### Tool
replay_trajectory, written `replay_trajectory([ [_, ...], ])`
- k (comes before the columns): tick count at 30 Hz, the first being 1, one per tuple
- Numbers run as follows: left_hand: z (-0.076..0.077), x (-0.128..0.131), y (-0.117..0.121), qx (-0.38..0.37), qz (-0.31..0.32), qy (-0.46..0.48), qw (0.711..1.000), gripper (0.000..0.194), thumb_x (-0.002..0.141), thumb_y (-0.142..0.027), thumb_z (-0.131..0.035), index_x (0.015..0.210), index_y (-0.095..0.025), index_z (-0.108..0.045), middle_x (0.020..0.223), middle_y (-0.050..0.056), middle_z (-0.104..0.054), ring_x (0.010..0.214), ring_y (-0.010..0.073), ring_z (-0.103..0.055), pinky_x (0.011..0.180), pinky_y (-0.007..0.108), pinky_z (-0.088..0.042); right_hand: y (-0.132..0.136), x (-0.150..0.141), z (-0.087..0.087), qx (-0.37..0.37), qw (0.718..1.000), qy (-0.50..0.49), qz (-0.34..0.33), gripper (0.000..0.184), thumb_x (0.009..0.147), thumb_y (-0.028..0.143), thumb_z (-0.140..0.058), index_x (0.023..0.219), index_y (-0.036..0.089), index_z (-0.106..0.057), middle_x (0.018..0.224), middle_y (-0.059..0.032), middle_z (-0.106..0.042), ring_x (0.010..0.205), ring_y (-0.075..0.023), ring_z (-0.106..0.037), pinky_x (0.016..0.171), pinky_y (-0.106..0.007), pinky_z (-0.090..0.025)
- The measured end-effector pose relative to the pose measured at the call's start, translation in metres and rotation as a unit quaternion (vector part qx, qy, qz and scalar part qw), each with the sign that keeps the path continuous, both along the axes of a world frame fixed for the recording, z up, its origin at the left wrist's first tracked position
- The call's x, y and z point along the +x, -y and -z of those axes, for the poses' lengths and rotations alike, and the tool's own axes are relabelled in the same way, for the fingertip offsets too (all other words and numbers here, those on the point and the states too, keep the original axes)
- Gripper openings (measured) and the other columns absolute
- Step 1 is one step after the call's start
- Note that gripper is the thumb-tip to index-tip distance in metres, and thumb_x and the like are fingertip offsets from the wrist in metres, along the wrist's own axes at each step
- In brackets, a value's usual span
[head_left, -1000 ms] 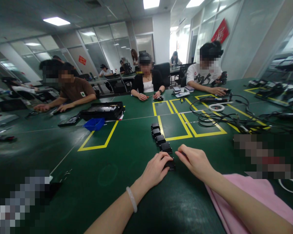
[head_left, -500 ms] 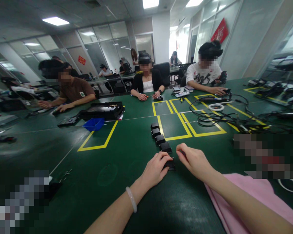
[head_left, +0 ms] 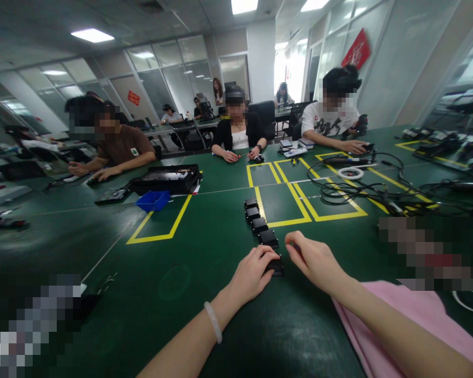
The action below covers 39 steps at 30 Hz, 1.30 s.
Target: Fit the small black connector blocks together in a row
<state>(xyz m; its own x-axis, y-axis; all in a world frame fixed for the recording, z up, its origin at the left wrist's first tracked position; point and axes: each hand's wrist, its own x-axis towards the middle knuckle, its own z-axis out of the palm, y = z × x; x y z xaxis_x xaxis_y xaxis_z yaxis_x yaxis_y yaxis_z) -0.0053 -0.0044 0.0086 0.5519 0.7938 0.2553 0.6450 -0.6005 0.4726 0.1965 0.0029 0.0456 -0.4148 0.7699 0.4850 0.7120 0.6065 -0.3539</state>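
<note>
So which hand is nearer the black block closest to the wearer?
Left. The left hand is at the block, fingers on it; the right hand is just to its right, apart.

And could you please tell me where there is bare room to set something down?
The green tabletop lies bare between the blue bin and the left hand, and inside the yellow tape frame beside the row of black blocks. Farther right, black cables crowd it.

Left hand (head_left: 252, 273) on the nearest black block (head_left: 276, 266), green table (head_left: 205, 325).
</note>
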Motion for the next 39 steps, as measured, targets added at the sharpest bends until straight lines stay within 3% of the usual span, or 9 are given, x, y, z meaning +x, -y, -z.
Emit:
replay_trajectory([
  [6, 0.0014, 0.0002, -0.0004, 0.001, -0.002, 0.001, 1.000, 0.040, 0.081, -0.009, -0.057, 0.116, -0.025, -0.048, 0.120, 0.003, -0.048, 0.107, 0.0197, -0.050, 0.093, 0.036, -0.045, 0.0006, 0.0003, -0.0007, 0.001, 1.000, 0.009, 0.002, 0.017, 0.096, 0.031, -0.039, 0.086, 0.021, -0.048, 0.070, 0.0013, -0.060, 0.061, -0.0128, -0.059, 0.058, -0.023, -0.038],
  [12, 0.0007, 0.0002, 0.0000, 0.005, 0.002, 0.004, 1.000, 0.038, 0.081, -0.009, -0.056, 0.115, -0.026, -0.048, 0.120, 0.004, -0.048, 0.108, 0.0201, -0.050, 0.093, 0.036, -0.046, -0.0027, -0.0027, 0.0012, 0.013, 1.000, 0.003, 0.013, 0.009, 0.094, 0.023, -0.039, 0.097, 0.020, -0.047, 0.077, -0.0002, -0.062, 0.064, -0.0130, -0.061, 0.059, -0.023, -0.039],
  [19, -0.0002, -0.0004, -0.0001, -0.001, 0.001, 0.003, 1.000, 0.039, 0.081, -0.009, -0.056, 0.115, -0.026, -0.048, 0.120, 0.003, -0.048, 0.108, 0.0204, -0.050, 0.093, 0.036, -0.045, -0.0008, -0.0002, 0.0008, -0.003, 1.000, 0.017, 0.014, 0.016, 0.096, 0.031, -0.039, 0.086, 0.021, -0.047, 0.071, 0.0011, -0.060, 0.062, -0.0131, -0.059, 0.059, -0.023, -0.038],
  [25, 0.0005, -0.0005, 0.0001, 0.005, 0.002, 0.006, 1.000, 0.037, 0.082, -0.010, -0.055, 0.115, -0.026, -0.048, 0.121, 0.004, -0.048, 0.109, 0.0205, -0.050, 0.093, 0.037, -0.046, 0.0007, -0.0002, -0.0003, 0.001, 1.000, 0.001, 0.006, 0.009, 0.094, 0.023, -0.040, 0.097, 0.020, -0.047, 0.079, -0.0005, -0.062, 0.067, -0.0132, -0.061, 0.062, -0.023, -0.039],
  [30, 0.0000, -0.0004, 0.0002, 0.003, 0.004, 0.005, 1.000, 0.037, 0.082, -0.009, -0.055, 0.115, -0.025, -0.048, 0.121, 0.004, -0.048, 0.109, 0.0211, -0.050, 0.094, 0.038, -0.045, 0.0003, 0.0005, -0.0018, -0.006, 1.000, 0.016, 0.007, 0.018, 0.096, 0.031, -0.039, 0.085, 0.021, -0.049, 0.070, 0.0005, -0.061, 0.062, -0.0131, -0.059, 0.058, -0.023, -0.038],
  [39, 0.0000, 0.0001, 0.0001, 0.009, 0.000, -0.002, 1.000, 0.038, 0.082, -0.009, -0.056, 0.115, -0.025, -0.048, 0.120, 0.004, -0.048, 0.108, 0.0199, -0.050, 0.093, 0.036, -0.046, -0.0011, 0.0006, -0.0017, -0.002, 1.000, -0.001, -0.001, 0.012, 0.094, 0.025, -0.038, 0.092, 0.020, -0.050, 0.075, -0.0004, -0.062, 0.064, -0.0130, -0.060, 0.061, -0.023, -0.040],
])
